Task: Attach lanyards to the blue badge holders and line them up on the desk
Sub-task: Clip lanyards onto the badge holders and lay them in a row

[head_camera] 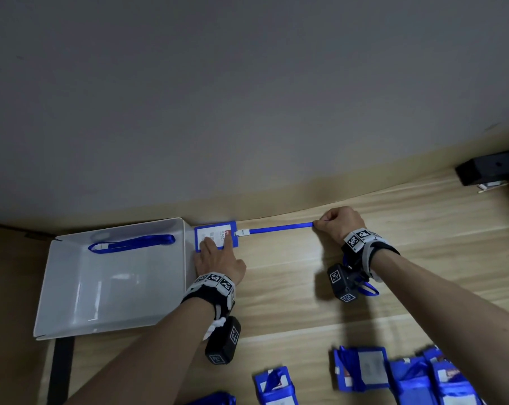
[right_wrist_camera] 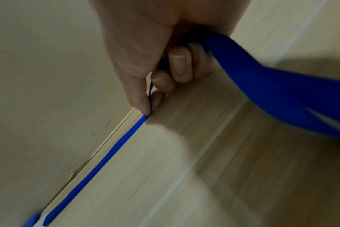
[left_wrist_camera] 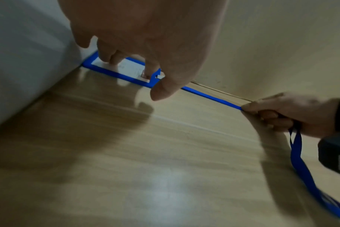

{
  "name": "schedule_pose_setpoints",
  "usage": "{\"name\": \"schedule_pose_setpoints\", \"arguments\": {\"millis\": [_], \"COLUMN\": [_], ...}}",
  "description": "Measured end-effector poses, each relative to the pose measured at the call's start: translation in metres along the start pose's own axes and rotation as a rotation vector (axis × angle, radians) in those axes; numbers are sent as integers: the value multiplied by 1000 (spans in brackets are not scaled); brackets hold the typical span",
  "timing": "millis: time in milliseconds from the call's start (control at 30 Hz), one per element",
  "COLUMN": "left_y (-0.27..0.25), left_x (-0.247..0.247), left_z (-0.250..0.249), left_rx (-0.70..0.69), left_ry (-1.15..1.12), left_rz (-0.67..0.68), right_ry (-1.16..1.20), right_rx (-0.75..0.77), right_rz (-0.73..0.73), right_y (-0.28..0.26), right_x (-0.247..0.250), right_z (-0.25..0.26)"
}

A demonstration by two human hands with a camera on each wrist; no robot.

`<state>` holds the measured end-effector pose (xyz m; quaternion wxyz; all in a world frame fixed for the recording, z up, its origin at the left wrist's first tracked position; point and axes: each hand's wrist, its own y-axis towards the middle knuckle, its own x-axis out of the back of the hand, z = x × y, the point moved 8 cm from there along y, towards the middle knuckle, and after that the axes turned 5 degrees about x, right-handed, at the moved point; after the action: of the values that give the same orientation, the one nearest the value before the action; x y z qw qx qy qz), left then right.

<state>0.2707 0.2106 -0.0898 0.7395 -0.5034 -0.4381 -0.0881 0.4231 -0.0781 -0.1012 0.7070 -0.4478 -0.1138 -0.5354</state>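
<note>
Nearest, blurred blue holders (head_camera: 361, 368) with straps crowd the desk's (head_camera: 291, 287) front edge. Farther out, left hand (head_camera: 218, 258) lies flat, straight fingers (left_wrist_camera: 115, 59) pressing a badge (head_camera: 215, 235) down beside the white tray (head_camera: 72, 287). Right hand (head_camera: 339, 222) pinches the lanyard (head_camera: 279, 228) clipped to that badge, strap taut along the wall; slack loops behind the fist. Spare lanyard (head_camera: 130, 243) lies in the tray's far end.

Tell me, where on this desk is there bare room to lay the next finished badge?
Bare wood lies between the stretched lanyard and the badge pile at the near edge, between both wrists. The grey tray holds only one spare lanyard. The near edge is crowded, and the badge holder sits tight against the wall and tray.
</note>
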Motion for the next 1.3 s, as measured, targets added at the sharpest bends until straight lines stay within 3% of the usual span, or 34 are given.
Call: {"name": "schedule_pose_setpoints", "arguments": {"millis": [167,267,367,433,600,767,967,1300], "left_y": [-14,-30,-42,-40,-33,-33,-29,-31], "left_x": [10,11,-7,-16,-24,-32,-39,-37], "left_z": [-22,-69,-126,-154,-167,-166,-165,-166], "left_rx": [-35,-287,-538,-598,-565,-554,-541,-550], "left_ry": [-144,-96,1,59,73,52,47,36], "left_rz": [-124,-256,-238,-236,-281,-288,-258,-262], "right_ry": [-5,-32,-39,-52,-55,32,173,-9], "right_rx": [3,19,39,67,131,98,151,247], "right_rz": [14,3,0,-1,5,64,112,-106], "right_y": [5,5,6,8,12,22,33,35], "right_x": [-2,-1,1,1,-6,-3,36,84], "right_z": [-3,-4,-7,-10,-7,-13,-38,-69]}}
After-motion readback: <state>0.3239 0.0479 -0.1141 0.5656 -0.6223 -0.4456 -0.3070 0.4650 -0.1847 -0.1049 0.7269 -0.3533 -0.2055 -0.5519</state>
